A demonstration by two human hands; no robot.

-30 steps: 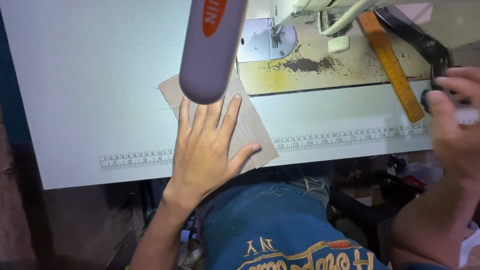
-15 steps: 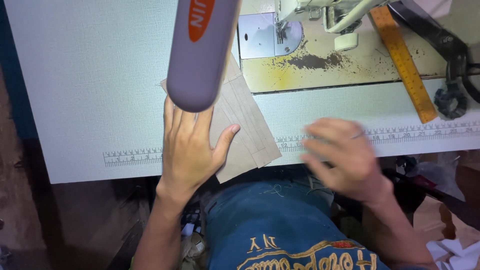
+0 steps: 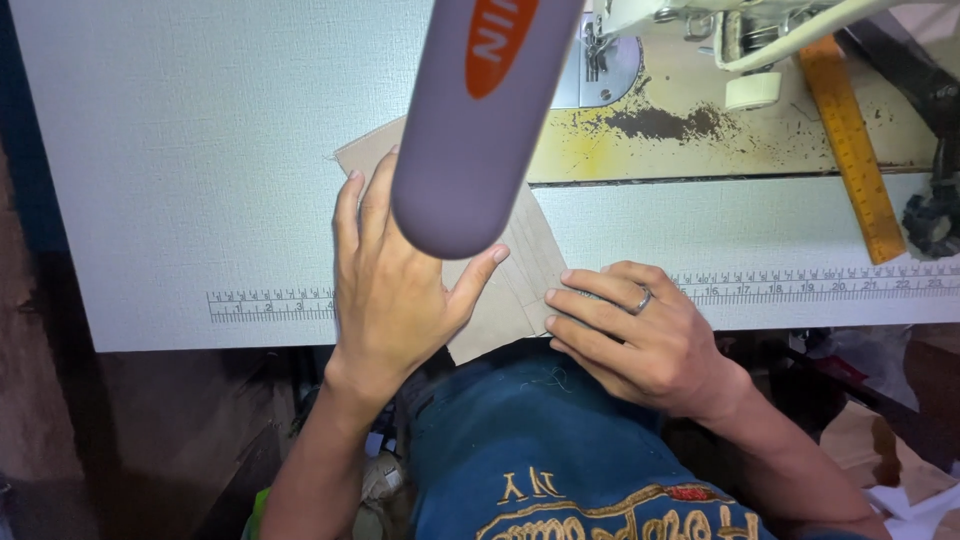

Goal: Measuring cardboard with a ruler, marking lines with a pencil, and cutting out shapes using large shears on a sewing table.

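Change: right hand (image 3: 640, 335) has come in from mid-air and now rests at the near edge of the beige fabric piece (image 3: 520, 270); left hand (image 3: 395, 285) stays flat on it.
Table: white sewing table (image 3: 200, 150) with a printed ruler strip (image 3: 270, 303) along its near edge.
Machine: sewing machine bed (image 3: 700, 130), worn and stained, at the far side; needle plate (image 3: 600, 75) above the fabric.
Lamp: grey tube with an orange mark (image 3: 480, 120), close to the camera, hiding part of the fabric.
Ruler: orange ruler (image 3: 850, 150) lying on the machine bed, right.
Fabric: flat on the table between machine and person.
Left hand: open, fingers spread, pressing down.
Right hand: open, fingertips on the fabric's edge, ring on one finger.
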